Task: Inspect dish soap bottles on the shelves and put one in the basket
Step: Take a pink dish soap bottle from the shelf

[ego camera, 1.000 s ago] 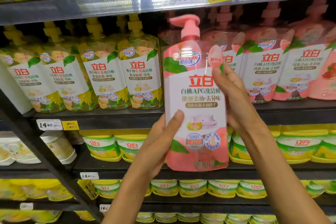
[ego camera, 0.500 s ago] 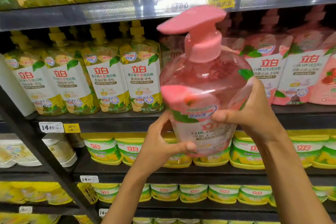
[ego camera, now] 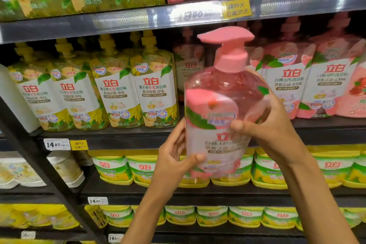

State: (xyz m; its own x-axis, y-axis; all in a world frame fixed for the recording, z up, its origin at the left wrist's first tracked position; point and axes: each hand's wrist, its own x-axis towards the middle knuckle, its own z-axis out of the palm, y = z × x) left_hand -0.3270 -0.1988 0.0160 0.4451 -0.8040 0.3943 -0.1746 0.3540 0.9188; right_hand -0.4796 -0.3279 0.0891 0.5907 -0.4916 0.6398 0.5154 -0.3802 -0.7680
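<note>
A pink pump-top dish soap bottle (ego camera: 221, 105) is held up in front of the shelves, tipped with its pump head towards me. My left hand (ego camera: 174, 162) grips its lower left edge, thumb across the label. My right hand (ego camera: 271, 130) clasps the right shoulder of the bottle, thumb on its front. The bottle hides part of the pink row behind it. No basket is in view.
Yellow dish soap bottles (ego camera: 116, 93) fill the middle shelf's left half and pink ones (ego camera: 309, 83) its right. Yellow-green tubs (ego camera: 112, 166) line the shelves below. A dark slanted shelf upright (ego camera: 45, 166) crosses the lower left. Price tags (ego camera: 57, 144) sit on the shelf edges.
The bottle went from upright with its label facing me to tipped, pump head towards me. Both hands shifted their hold and sank lower. The camera drew closer.
</note>
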